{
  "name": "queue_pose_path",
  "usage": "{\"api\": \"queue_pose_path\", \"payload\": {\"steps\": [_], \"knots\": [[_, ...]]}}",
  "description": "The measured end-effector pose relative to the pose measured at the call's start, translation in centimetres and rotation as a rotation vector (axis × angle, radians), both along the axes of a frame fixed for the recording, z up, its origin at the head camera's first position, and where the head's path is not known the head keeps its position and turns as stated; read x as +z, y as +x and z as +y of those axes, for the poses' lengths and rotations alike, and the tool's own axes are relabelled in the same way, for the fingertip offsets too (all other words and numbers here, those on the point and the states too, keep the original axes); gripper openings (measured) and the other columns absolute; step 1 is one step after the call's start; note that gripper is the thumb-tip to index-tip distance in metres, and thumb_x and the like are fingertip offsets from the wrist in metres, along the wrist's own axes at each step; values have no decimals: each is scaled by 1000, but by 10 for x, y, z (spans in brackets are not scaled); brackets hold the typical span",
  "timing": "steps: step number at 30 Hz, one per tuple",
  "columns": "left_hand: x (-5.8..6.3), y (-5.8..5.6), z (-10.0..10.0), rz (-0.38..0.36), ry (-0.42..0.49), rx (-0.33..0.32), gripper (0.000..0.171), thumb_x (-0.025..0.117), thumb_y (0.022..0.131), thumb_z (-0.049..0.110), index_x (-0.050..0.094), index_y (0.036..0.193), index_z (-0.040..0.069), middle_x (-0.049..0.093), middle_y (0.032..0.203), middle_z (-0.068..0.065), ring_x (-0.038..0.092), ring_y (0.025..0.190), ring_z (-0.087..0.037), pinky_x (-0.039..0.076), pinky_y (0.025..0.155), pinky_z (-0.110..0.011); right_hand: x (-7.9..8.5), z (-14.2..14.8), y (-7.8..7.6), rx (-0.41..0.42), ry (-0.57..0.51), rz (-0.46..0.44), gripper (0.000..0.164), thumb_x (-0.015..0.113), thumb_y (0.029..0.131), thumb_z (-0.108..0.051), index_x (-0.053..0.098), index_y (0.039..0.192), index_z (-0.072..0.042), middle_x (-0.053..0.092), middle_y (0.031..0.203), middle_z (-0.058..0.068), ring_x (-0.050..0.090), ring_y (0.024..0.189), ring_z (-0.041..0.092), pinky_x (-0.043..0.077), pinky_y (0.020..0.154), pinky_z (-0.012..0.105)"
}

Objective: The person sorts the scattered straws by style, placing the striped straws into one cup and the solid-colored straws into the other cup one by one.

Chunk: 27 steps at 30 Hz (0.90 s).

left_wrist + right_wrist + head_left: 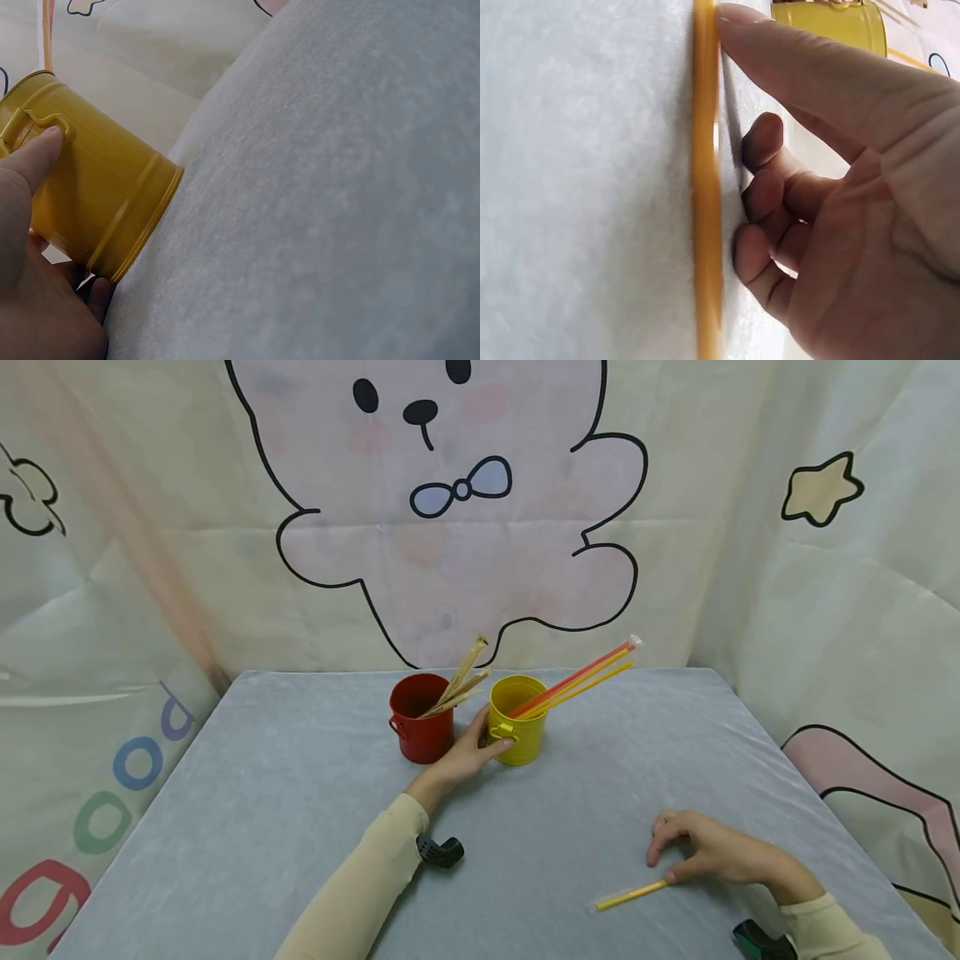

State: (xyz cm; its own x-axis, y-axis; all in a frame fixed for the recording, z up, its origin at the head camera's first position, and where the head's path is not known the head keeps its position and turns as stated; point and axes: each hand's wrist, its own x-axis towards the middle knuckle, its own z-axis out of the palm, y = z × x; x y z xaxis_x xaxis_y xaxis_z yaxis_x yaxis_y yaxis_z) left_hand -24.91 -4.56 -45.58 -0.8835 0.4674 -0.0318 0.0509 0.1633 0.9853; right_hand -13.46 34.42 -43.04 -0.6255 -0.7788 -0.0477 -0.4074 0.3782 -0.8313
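Observation:
Around the near left side of a small yellow bucket (525, 745) curves my left hand (467, 757), gripping it with the thumb at its handle (56, 124). The bucket stands upright on the table, and red and yellow straws (577, 681) lean out of it to the right. Down at the front right, my right hand (723, 852) is over a yellow straw (630, 896) in a clear wrapper. Its thumb tip touches the straw, while a gap shows between thumb and forefinger. The other fingers (761, 191) are loosely bent beside the straw. Part of the straw is hidden under the hand in the head view.
Just left of the yellow bucket stands a red bucket (423, 739) holding several thin beige sticks (457, 689). A pale blue cloth (300, 793) covers the table. Behind it hangs a printed curtain (480, 560), and each wrist wears a black device (441, 852).

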Motion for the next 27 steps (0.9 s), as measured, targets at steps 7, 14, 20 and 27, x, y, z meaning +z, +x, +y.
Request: {"api": "queue_pose_path", "payload": {"steps": [7, 14, 20, 27], "knots": [[-2, 1, 2, -1, 4, -16, 79, 62, 101, 35, 13, 163, 31, 18, 170, 1, 16, 158, -24, 14, 129, -52, 0, 1, 7, -4, 69, 41, 12, 80, 84, -19, 75, 93, -14, 68, 91, 3, 60, 85, 12, 47, 71, 24], [-2, 2, 1, 6, 0, -7, 80, 64, 100, 36, 14, 162, 31, 16, 171, 0, 16, 159, -25, 15, 129, -52, 1, -3, 11, 29, 54, 0, 7, 77, 86, -13, 74, 90, -10, 67, 87, 7, 58, 79, 16, 46, 66, 24], [-6, 3, -2, 9, -16, 0, 81, 63, 99, 40, 13, 163, 32, 16, 171, -1, 16, 159, -27, 16, 128, -54, 3, -8, 10, 55, -7, -4, 3, 73, 89, -6, 70, 91, -6, 67, 87, 11, 60, 81, 13, 49, 68, 24], [-4, 2, -2, 13, -20, -5, 82, 63, 99, 43, 13, 162, 33, 17, 171, 0, 18, 158, -26, 18, 128, -53, 15, -9, -1, -30, -49, -5, 6, 66, 95, -4, 70, 93, -7, 71, 88, 14, 60, 73, 8, 48, 60, 26]]}}
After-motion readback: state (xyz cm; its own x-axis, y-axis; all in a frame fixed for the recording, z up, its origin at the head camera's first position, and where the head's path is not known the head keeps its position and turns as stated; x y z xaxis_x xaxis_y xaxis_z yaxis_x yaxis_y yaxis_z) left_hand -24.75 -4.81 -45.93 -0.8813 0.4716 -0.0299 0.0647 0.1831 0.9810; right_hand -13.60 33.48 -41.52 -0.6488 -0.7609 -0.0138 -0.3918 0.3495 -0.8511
